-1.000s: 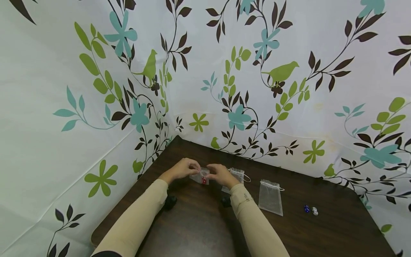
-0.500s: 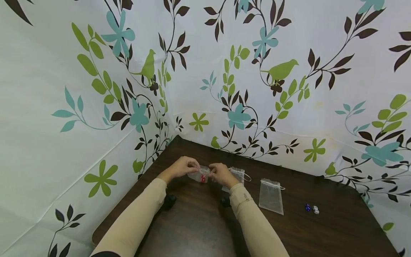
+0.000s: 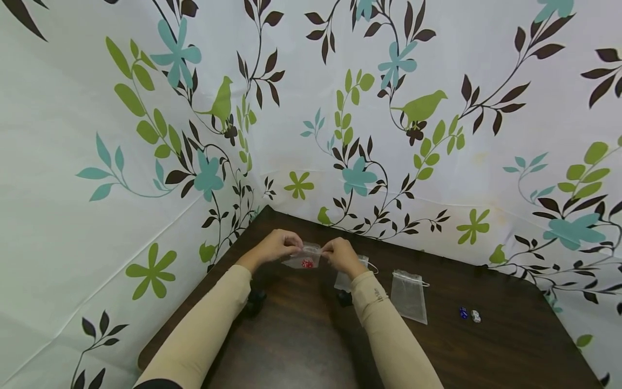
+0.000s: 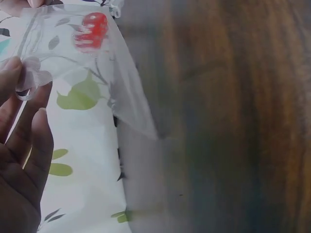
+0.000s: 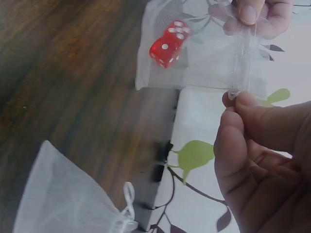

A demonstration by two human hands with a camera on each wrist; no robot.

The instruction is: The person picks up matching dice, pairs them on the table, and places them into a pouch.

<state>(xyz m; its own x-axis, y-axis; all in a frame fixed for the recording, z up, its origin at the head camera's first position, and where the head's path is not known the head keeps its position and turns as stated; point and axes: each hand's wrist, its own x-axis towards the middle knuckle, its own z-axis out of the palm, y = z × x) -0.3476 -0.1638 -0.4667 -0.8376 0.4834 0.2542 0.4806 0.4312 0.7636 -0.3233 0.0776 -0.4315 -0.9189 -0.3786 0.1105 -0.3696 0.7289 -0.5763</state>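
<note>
A sheer white organza drawstring pouch (image 3: 296,261) is stretched between both hands, raised over the dark table. Inside it, near the bottom, lie red dice (image 5: 165,47) with white pips, seen through the mesh. My left hand (image 3: 278,246) pinches one end of the pouch's gathered top between thumb and fingers. At the opposite end of that top seam, my right hand (image 3: 342,255) pinches the corner with thumb and forefinger. In the left wrist view the red dice (image 4: 91,33) look blurred through the fabric.
Two more sheer pouches, one beside the right wrist (image 3: 344,281) and another farther right (image 3: 409,297), lie flat on the brown table (image 3: 291,346). Blue dice (image 3: 464,313) and silvery-white dice (image 3: 475,316) sit at the right. A patterned cloth wall (image 3: 311,135) borders the table's back and left.
The right fingers, loosely spread a second ago, now pinch the pouch's top corner. Both hands have risen slightly away from the body, and the pouch's top is pulled straighter.
</note>
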